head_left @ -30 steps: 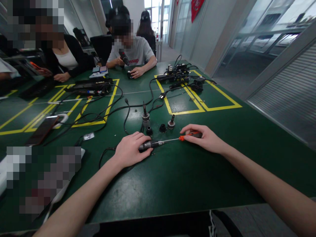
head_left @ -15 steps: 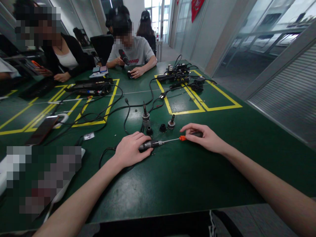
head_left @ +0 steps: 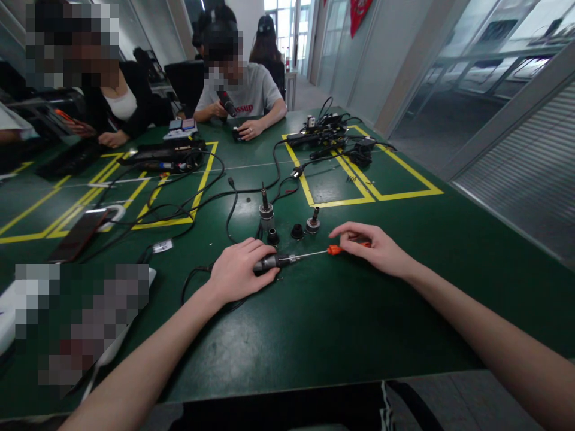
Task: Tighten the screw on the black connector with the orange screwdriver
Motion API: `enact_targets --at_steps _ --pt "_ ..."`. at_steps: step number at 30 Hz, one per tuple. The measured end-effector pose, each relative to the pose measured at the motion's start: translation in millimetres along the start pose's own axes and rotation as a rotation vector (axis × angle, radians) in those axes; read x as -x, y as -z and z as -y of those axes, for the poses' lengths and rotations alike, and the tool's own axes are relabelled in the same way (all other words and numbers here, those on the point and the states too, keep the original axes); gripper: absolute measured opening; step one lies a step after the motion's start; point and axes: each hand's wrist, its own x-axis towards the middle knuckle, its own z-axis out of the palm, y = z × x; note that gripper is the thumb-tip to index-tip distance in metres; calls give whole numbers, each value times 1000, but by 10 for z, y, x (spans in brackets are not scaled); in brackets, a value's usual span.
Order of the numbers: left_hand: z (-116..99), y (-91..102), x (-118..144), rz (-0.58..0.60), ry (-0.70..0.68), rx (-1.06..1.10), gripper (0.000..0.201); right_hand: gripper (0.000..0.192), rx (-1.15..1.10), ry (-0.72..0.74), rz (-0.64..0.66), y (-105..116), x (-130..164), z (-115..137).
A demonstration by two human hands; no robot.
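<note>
My left hand grips a dark cylindrical metal part that lies flat on the green table. My right hand holds the orange handle of a thin screwdriver; its shaft runs left and its tip sits in the end of the metal part. Just behind them stand a metal connector with a pin, a smaller metal fitting and two black caps.
Black cables cross the table over yellow tape lines. A phone lies at the left. A power strip with plugs sits at the back. Other people sit at the far side, one holding a dark tool.
My right fingers have shifted on the screwdriver handle, so more of the orange shows. The left hand and the metal part have stayed put.
</note>
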Motion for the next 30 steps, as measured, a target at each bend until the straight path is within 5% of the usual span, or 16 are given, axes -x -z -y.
enact_targets --at_steps 4,11,30 --pt "1 -2 1 -5 -3 -1 21 45 -12 -87 34 -19 6 -22" --pt "3 -8 -2 -13 -3 6 22 37 2 17 -46 1 -10 27" --pt "-1 -3 -2 -8 1 4 22 43 -2 -67 57 -4 1 -8"
